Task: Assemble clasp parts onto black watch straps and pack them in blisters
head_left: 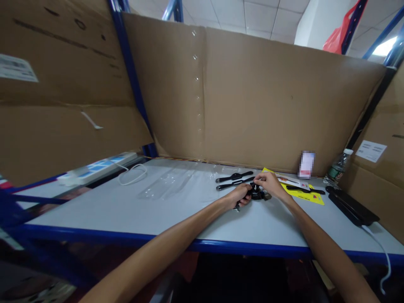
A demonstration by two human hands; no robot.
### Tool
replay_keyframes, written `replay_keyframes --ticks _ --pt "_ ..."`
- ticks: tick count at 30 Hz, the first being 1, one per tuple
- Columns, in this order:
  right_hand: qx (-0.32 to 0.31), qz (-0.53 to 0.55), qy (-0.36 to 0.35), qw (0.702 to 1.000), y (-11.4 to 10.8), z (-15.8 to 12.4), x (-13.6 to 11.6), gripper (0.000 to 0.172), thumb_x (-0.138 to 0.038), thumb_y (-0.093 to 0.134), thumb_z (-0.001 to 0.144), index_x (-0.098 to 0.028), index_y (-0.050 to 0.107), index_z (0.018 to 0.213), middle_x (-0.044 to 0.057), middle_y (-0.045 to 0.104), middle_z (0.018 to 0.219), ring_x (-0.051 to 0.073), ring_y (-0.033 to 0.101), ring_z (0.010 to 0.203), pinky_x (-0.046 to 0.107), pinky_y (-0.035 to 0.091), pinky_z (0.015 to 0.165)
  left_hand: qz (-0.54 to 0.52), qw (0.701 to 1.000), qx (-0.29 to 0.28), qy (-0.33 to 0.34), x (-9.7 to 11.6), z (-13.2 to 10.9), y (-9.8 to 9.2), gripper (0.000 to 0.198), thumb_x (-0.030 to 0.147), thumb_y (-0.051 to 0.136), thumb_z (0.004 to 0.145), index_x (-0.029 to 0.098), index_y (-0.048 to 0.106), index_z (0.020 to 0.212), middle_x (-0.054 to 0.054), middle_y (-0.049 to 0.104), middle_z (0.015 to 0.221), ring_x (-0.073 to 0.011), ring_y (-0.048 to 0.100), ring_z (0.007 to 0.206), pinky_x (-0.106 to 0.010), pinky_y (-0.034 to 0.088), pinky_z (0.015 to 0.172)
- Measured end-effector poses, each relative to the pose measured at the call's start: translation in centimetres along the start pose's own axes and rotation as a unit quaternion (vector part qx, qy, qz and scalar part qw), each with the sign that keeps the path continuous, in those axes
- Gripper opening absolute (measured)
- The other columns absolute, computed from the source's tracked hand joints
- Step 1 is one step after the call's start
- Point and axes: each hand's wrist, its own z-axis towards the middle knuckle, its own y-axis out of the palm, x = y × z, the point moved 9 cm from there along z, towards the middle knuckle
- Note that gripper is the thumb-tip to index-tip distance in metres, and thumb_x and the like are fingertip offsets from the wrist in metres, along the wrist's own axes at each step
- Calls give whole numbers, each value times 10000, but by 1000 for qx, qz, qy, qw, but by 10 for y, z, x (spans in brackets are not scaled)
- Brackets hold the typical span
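Note:
Both hands meet over the table, right of its middle, around a small black object whose details are too small to tell. My left hand has its fingers wrapped round the object's left side. From above, my right hand pinches at its top with thumb and fingertips. Just behind my left hand lie two black straps, one with an oval middle part and one with a slot. Yellow cards rest behind and right of my right hand, with another black strap on them.
A black case-like object with a white cable lies at the right, near a plastic bottle. Clear plastic film and a white power strip are at the left. Cardboard walls the back; blue edging runs along the front.

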Motion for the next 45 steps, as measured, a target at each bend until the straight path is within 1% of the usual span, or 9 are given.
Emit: replay_keyframes --ticks 2,8,11,19,25,31,36,40,45 --pt "-7 6 -13 1000 0 0 -1 144 -205 638 840 -161 775 828 44 761 787 169 662 729 252 450 686 -3 1000 -1 -1 -1 1 0 143 273 329 1001 237 359 866 96 351 540 -53 211 335 -156 115 371" --pt "-29 29 15 999 7 -2 5 162 -186 598 877 -150 756 868 16 715 626 149 644 599 232 445 619 -6 1000 -12 8 1 1 1 140 272 316 997 233 409 899 96 343 531 -59 200 334 -152 119 365" --pt "-44 60 8 997 12 -3 -1 182 -197 574 904 -157 751 920 17 736 653 148 659 601 229 461 621 -1 1000 -13 8 1 0 2 140 280 330 984 232 403 875 95 331 525 -59 197 331 -148 114 361" --pt "7 -125 -39 991 -3 -8 -25 245 -127 555 889 -223 765 971 11 762 764 173 695 746 247 442 703 7 1000 3 4 2 -2 2 156 276 322 973 237 369 830 89 350 522 -64 203 335 -168 115 362" --pt "-13 -88 -64 994 1 -9 -30 314 -86 521 882 -224 759 1033 1 778 847 159 700 789 236 445 745 3 1000 1 2 2 -3 2 170 265 313 982 240 348 818 90 348 524 -61 199 333 -174 105 363" --pt "-16 -173 -42 984 -2 -12 -31 307 -95 513 885 -210 770 1005 39 773 831 188 700 786 250 421 705 6 1000 -6 6 2 -3 3 142 274 338 974 237 372 841 90 353 518 -62 213 335 -160 124 357" --pt "-41 -111 -45 992 4 -11 -27 269 -120 530 905 -197 768 1006 18 739 701 167 674 685 242 432 685 9 1000 -9 19 5 -5 4 124 267 350 960 225 417 864 93 343 518 -58 201 332 -156 122 353" --pt "-52 -35 -59 996 10 -9 -27 267 -113 526 904 -202 765 982 2 745 729 155 685 716 233 447 695 7 1000 -13 25 6 -5 5 120 267 348 953 234 398 849 93 336 511 -61 205 326 -159 120 354" --pt "-35 -101 -57 993 5 -10 -30 298 -95 512 888 -215 764 993 10 754 782 158 676 736 237 432 702 8 1000 -8 12 6 -6 6 136 269 328 963 236 378 841 88 346 513 -65 213 328 -166 119 362"
